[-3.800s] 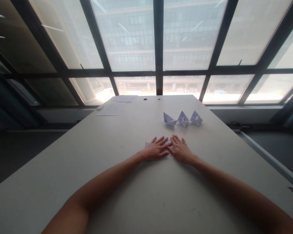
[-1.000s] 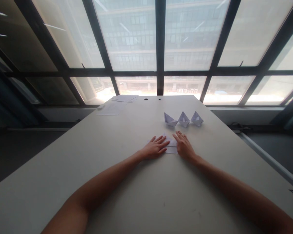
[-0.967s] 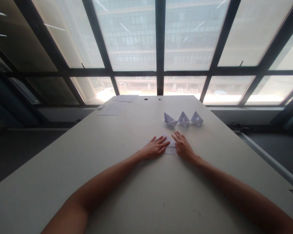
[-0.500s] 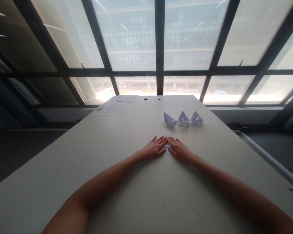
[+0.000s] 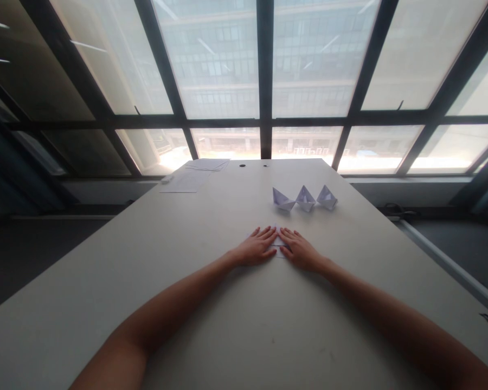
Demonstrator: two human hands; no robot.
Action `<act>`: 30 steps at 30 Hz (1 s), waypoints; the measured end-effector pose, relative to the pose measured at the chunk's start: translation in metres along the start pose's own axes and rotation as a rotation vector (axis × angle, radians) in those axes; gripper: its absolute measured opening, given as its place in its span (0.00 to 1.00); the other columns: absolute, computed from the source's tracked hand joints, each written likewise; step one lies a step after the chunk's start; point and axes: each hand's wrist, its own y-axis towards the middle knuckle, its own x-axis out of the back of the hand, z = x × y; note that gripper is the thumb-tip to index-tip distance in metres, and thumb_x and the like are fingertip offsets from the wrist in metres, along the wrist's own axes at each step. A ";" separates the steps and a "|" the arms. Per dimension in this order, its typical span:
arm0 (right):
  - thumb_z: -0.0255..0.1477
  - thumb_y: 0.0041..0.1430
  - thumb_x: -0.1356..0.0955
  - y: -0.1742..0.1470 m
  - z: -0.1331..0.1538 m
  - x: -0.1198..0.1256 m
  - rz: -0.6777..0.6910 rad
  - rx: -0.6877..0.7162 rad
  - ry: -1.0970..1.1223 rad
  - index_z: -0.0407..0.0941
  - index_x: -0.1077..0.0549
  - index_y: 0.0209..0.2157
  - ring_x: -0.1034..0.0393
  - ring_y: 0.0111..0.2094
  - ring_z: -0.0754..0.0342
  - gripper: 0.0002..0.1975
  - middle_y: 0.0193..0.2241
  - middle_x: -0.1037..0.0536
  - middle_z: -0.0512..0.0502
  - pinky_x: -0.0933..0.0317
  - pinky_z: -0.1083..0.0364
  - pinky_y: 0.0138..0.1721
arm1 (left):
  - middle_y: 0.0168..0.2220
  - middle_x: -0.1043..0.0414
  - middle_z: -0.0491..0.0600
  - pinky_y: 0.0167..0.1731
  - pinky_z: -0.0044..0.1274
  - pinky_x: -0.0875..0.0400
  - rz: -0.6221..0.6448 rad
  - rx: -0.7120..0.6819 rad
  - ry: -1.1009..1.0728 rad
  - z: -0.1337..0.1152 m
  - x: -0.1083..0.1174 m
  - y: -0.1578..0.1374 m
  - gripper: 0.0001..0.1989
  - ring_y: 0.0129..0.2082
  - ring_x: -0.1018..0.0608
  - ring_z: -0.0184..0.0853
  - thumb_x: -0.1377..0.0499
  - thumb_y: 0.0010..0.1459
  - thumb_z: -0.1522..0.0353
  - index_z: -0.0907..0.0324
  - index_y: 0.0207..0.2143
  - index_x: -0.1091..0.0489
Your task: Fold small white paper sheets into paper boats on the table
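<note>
"Lying under those hands is what, exactly?"

"A folded paper point(image 5: 278, 242), white with a faint lilac cast, flat on the pale table point(image 5: 211, 325)."

"How much of it shows?"

"Only a narrow part between the hands. A thin dark line runs across it like a folded edge, with a plain strip on the near side and a paler bit beyond, up among the fingertips. The rest is covered, so I can't tell its full outline."

"And the hands themselves?"

"Both palm down. The left hand point(image 5: 254, 248) presses on the paper's left part, fingers slightly fanned. The right hand point(image 5: 300, 250) lies on the right part, fingers close together, thumb held away from them. They slant inward and nearly meet; I can't tell whether they touch."

"Anything near?"

"Just beyond, slightly right, stand three paper boats point(image 5: 306, 200) in a row, sharply peaked and crisply creased, in the same lilac white. Well apart, at the table's far left, some loose sheets point(image 5: 207, 163) lie flat."
</note>
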 end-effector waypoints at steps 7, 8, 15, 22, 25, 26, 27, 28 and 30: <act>0.38 0.66 0.39 -0.002 -0.004 0.010 0.029 0.063 0.039 0.41 0.45 0.68 0.55 0.69 0.46 0.32 0.67 0.46 0.36 0.59 0.42 0.67 | 0.71 0.63 0.55 0.67 0.38 0.62 0.007 -0.025 -0.050 0.004 0.001 0.000 0.36 0.71 0.55 0.42 0.57 0.69 0.51 0.57 0.71 0.62; 0.39 0.66 0.38 -0.003 -0.005 0.013 0.040 0.078 0.046 0.42 0.46 0.68 0.55 0.69 0.46 0.33 0.68 0.46 0.37 0.59 0.42 0.67 | 0.71 0.63 0.55 0.67 0.38 0.62 0.013 -0.025 -0.055 0.005 0.001 0.000 0.36 0.71 0.55 0.41 0.57 0.69 0.50 0.57 0.71 0.63; 0.45 0.64 0.37 -0.004 -0.009 0.025 0.143 0.108 0.073 0.44 0.50 0.69 0.59 0.70 0.45 0.38 0.69 0.51 0.38 0.63 0.41 0.68 | 0.71 0.66 0.54 0.67 0.37 0.64 0.081 -0.040 -0.103 0.009 0.006 0.001 0.39 0.71 0.57 0.41 0.55 0.67 0.47 0.55 0.71 0.63; 0.45 0.62 0.34 -0.001 -0.011 0.023 0.147 0.073 0.096 0.46 0.49 0.69 0.57 0.69 0.42 0.39 0.68 0.49 0.38 0.63 0.37 0.67 | 0.71 0.64 0.53 0.67 0.36 0.63 0.088 -0.033 -0.165 0.010 0.010 0.002 0.41 0.71 0.56 0.42 0.52 0.65 0.47 0.56 0.71 0.61; 0.45 0.62 0.34 -0.002 -0.010 0.023 0.120 0.083 0.099 0.47 0.48 0.69 0.55 0.69 0.42 0.38 0.68 0.47 0.39 0.64 0.35 0.66 | 0.71 0.62 0.53 0.67 0.36 0.61 0.079 -0.024 -0.163 0.009 0.010 0.002 0.41 0.71 0.54 0.42 0.49 0.64 0.48 0.55 0.71 0.59; 0.44 0.62 0.34 -0.002 -0.010 0.023 0.108 0.087 0.100 0.48 0.47 0.68 0.54 0.68 0.42 0.38 0.68 0.46 0.39 0.64 0.35 0.66 | 0.71 0.61 0.53 0.67 0.36 0.61 0.072 -0.020 -0.161 0.009 0.010 0.003 0.40 0.71 0.54 0.42 0.48 0.64 0.48 0.54 0.71 0.58; 0.44 0.63 0.34 -0.003 -0.010 0.022 0.093 0.089 0.102 0.48 0.46 0.68 0.53 0.68 0.42 0.36 0.67 0.45 0.39 0.63 0.35 0.66 | 0.71 0.59 0.53 0.67 0.37 0.59 0.064 -0.016 -0.160 0.009 0.010 0.003 0.40 0.70 0.53 0.42 0.48 0.64 0.49 0.54 0.71 0.57; 0.42 0.63 0.34 -0.003 -0.010 0.022 0.074 0.088 0.103 0.49 0.45 0.68 0.52 0.68 0.43 0.35 0.67 0.44 0.40 0.63 0.35 0.66 | 0.71 0.58 0.53 0.67 0.37 0.58 0.054 -0.012 -0.161 0.008 0.010 0.003 0.40 0.70 0.52 0.42 0.47 0.64 0.49 0.54 0.71 0.56; 0.40 0.63 0.33 -0.003 -0.009 0.020 0.034 0.079 0.105 0.51 0.42 0.66 0.49 0.67 0.44 0.32 0.66 0.40 0.41 0.62 0.35 0.65 | 0.70 0.54 0.52 0.67 0.37 0.56 0.030 -0.008 -0.166 0.006 0.012 0.003 0.38 0.70 0.49 0.41 0.45 0.63 0.51 0.52 0.70 0.54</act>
